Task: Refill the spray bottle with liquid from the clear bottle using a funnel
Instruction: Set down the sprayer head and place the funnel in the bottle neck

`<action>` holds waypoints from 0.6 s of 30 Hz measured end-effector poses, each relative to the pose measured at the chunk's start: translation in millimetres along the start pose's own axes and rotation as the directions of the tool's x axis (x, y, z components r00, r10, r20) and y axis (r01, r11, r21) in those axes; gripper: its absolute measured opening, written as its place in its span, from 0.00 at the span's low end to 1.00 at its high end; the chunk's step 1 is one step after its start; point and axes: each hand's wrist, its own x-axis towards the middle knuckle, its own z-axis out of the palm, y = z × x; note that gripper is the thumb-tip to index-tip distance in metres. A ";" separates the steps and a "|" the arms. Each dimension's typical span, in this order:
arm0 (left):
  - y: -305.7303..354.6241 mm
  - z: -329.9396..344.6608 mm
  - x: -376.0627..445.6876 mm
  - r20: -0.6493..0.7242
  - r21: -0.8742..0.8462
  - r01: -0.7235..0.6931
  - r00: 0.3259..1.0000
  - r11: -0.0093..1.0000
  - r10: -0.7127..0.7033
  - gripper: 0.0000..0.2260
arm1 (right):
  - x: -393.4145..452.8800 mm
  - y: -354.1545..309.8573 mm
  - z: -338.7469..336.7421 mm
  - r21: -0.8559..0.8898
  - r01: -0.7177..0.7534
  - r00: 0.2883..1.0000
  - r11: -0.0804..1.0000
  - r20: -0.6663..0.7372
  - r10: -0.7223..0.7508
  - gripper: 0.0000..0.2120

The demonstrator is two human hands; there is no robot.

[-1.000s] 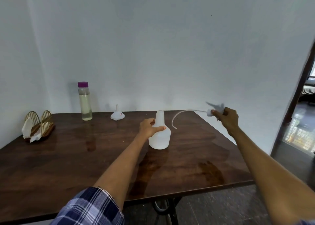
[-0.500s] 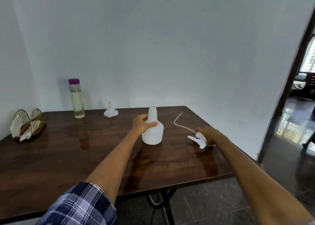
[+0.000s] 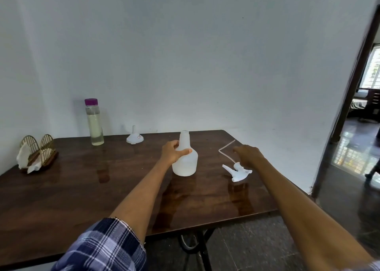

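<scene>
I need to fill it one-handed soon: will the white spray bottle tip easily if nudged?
Probably light: the spray bottle looks nearly empty. Its broad base should resist tipping, but a nudge might slide it on the glossy table.

Left hand (image 3: pixel 173 152) covers part of the spray bottle (image 3: pixel 186 162) shoulder, fingers behind the neck out of sight. Right hand (image 3: pixel 247 155) hides a stretch of the dip tube (image 3: pixel 225 150) near the spray head (image 3: pixel 236 171). Funnel (image 3: pixel 134 138) label too small to read. Liquid in spray bottle: can't tell. Table (image 3: pixel 82 188) cut at left edge
</scene>
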 end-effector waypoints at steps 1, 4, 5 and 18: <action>-0.2 0.2 -0.3 0.000 0.006 -0.010 1.000 1.000 0.010 0.28 | 0.3 -2.0 -3.2 0.019 0.013 0.998 1.000 -0.057 -0.011 0.21; 1.5 -0.6 -3.1 0.003 0.037 -0.042 0.999 0.998 0.042 0.26 | -0.2 -13.9 -17.9 0.130 0.055 0.969 0.990 -0.247 -0.022 0.22; 1.3 -1.4 -2.8 0.010 0.049 -0.051 0.999 0.997 0.051 0.26 | 0.3 -20.1 -24.7 0.168 0.077 0.948 0.983 -0.317 -0.020 0.23; -89.0 -144.3 -8.9 -0.058 0.465 0.169 0.985 0.869 -0.161 0.19 | 41.2 -176.1 -102.7 0.226 0.509 0.600 0.830 -0.785 -0.155 0.15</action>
